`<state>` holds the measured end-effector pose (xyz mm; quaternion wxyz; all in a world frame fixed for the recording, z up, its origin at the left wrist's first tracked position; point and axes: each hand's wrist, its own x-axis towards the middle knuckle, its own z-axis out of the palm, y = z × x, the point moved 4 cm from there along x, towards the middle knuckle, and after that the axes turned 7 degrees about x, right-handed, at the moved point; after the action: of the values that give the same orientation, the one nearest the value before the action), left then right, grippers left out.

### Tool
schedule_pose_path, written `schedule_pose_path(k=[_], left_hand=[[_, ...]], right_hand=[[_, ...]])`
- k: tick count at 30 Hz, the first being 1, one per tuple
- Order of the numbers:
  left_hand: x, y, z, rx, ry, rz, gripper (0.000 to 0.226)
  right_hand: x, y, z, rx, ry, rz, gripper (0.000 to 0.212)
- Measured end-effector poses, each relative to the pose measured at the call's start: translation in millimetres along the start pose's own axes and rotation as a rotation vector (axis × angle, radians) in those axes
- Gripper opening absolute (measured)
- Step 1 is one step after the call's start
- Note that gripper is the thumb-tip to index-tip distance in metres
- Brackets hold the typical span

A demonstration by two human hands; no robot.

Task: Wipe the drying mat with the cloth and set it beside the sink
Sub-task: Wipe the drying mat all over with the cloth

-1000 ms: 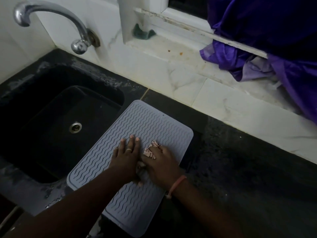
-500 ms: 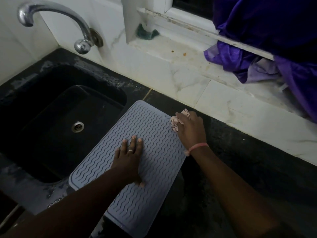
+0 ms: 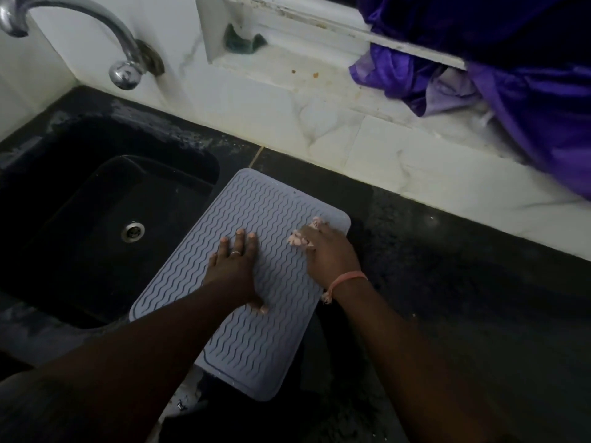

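The left hand (image 3: 235,266) is pressing flat, fingers straight, on the grey drying mat (image 3: 256,282) lying just right of the sink (image 3: 105,219), long axis near-to-far, while the right hand (image 3: 329,254) is gripping the bunched cloth (image 3: 302,239) at its far right corner.

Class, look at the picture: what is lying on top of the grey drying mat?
The left hand rests flat on the drying mat; the right hand holds a bunched cloth against it. The mat beneath them is hidden.

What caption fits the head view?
Left hand steadies the grey drying mat while the right hand wipes with a cloth.
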<state>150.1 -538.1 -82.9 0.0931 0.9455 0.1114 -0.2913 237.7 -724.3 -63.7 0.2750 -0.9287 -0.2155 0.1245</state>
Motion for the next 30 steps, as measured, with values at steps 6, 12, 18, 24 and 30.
schedule_pose_path(k=[6, 12, 18, 24, 30], left_hand=[[1.5, -0.9, 1.6, 0.021, 0.023, 0.022, 0.154], [-0.7, 3.1, -1.0, 0.063, 0.002, 0.025, 0.150], [2.3, 1.9, 0.8, 0.047, -0.010, 0.024, 0.154], [2.2, 0.3, 0.8, 0.025, 0.000, 0.041, 0.153], [2.0, -2.5, 0.3, 0.009, 0.000, 0.050, 0.154]], right_hand=[[-81.3, -46.0, 39.0, -0.020, 0.001, -0.028, 0.049], [-135.0, -71.6, 39.3, 0.176, -0.218, 0.011, 0.048], [-59.2, -31.7, -23.1, 0.480, 0.055, 0.292, 0.017], [16.4, 4.9, -21.5, -0.020, 0.093, 0.306, 0.040], [-23.1, -6.5, 8.5, -0.048, 0.115, 0.288, 0.050]])
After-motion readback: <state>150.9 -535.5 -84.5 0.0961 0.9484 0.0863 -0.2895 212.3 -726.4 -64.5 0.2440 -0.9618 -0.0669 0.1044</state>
